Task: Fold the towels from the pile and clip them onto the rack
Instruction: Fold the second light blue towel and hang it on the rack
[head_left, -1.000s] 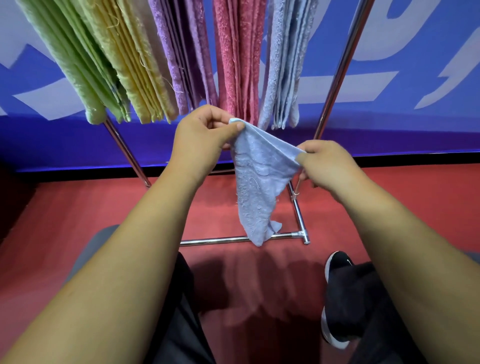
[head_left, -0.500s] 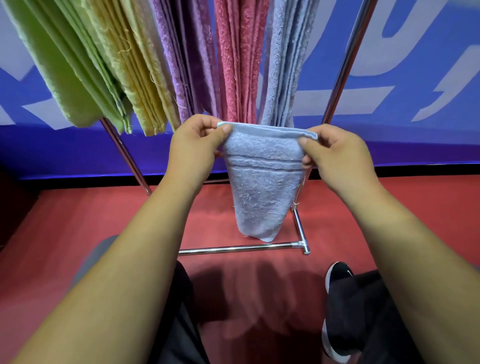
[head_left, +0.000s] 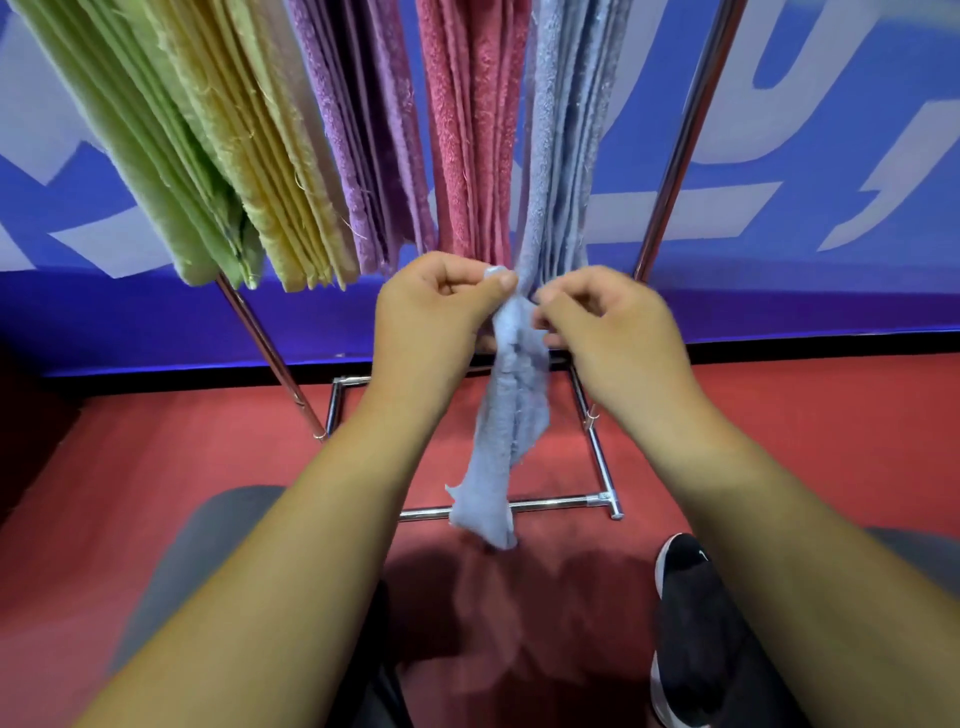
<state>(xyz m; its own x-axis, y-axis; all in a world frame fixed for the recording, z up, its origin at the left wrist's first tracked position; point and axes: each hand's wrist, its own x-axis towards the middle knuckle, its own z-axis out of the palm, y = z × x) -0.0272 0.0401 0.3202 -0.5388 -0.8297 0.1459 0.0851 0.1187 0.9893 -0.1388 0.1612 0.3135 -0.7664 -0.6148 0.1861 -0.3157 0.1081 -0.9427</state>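
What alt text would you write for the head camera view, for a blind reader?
Two hands, left hand and right hand, pinch a light blue towel together so it hangs narrow, below green, yellow, purple, pink and blue towels on a metal rack.

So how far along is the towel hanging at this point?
Done: green, yellow, purple, pink and light blue towels already hang in folded groups from the chrome rack. In hand: the left hand and right hand pinch the top of one small light blue terry towel, bunched and dangling. Left: folding and clipping it; the pile is out of view.
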